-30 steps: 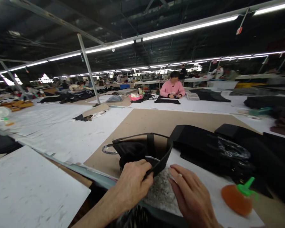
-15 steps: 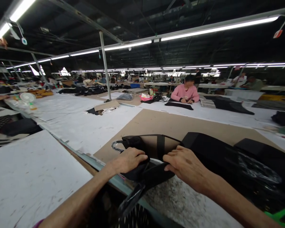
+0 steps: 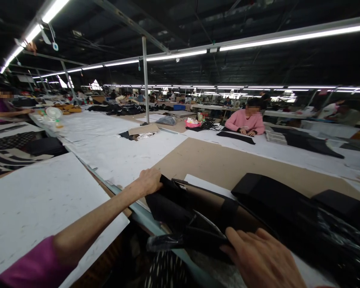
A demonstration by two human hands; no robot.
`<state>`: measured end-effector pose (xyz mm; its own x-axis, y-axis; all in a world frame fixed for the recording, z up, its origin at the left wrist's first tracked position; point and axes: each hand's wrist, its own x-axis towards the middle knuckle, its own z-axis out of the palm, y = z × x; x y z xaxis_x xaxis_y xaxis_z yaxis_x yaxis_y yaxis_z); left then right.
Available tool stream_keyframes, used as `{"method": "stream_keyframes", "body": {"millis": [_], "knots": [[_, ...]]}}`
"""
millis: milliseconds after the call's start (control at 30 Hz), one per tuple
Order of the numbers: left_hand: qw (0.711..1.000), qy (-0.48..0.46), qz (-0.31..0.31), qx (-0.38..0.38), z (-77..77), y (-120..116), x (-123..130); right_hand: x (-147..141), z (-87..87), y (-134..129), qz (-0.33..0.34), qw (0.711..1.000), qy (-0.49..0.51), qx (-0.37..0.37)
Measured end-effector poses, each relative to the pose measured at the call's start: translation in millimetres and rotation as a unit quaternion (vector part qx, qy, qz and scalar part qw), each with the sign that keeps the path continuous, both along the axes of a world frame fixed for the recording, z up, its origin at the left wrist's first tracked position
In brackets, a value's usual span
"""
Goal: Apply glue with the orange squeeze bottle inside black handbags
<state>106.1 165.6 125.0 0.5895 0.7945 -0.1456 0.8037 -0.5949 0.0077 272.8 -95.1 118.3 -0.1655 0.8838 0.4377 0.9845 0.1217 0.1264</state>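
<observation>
A black bag (image 3: 171,208) with a brown inside lies tilted at the front edge of the table, its mouth spread open. Clear plastic film wraps a strap or handle (image 3: 165,242) that sticks out towards me. My left hand (image 3: 151,182) is closed around the bag's far left corner, with the fingertips partly hidden behind the black material. At the near right, my right hand (image 3: 261,254) grips the bag's front rim, thumb outside and fingers over the edge. Just right of the bag lie more black pieces (image 3: 273,196), some covered with clear plastic.
Brown board (image 3: 198,156) covers part of the white-topped table (image 3: 105,148). A second white surface (image 3: 42,200) stands to the left across a gap. Across the table, a person in pink (image 3: 246,122) handles black panels. A metal post (image 3: 145,80) rises from the table.
My left hand has gone from the bag's middle to its far left corner. My right hand has come nearer to me along the front rim. The bag has turned and tilted.
</observation>
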Motion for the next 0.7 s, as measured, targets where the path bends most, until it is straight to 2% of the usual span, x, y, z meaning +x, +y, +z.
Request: {"method": "stream_keyframes", "body": {"millis": [167,267,333,400,500,600,700], "knots": [[0.996,-0.05,-0.006,0.07,11.6,-34,5,12,-6.8,11,-0.024,1.0,0.002,-0.017],[0.979,-0.175,-0.061,0.084,21.6,-55,15,13,-6.1,14,-0.021,1.0,0.009,-0.013],[0.965,-0.242,-0.076,0.063,20.4,-57,26,13,-6.6,14,-0.021,1.0,0.012,-0.015],[0.97,-0.239,-0.039,0.023,10.3,-51,36,14,-8.7,14,-0.024,1.0,0.011,-0.014],[0.978,-0.202,0.03,-0.051,-14.7,-34,45,18,-14.3,13,-0.026,1.0,0.006,-0.003],[0.974,-0.208,0.038,-0.08,-37.2,-24,48,21,-19.1,14,-0.024,1.0,0.003,0.009],[0.973,-0.223,0.033,-0.053,-49.9,-24,50,22,-20.0,14,-0.027,0.999,-0.003,0.018]]}}
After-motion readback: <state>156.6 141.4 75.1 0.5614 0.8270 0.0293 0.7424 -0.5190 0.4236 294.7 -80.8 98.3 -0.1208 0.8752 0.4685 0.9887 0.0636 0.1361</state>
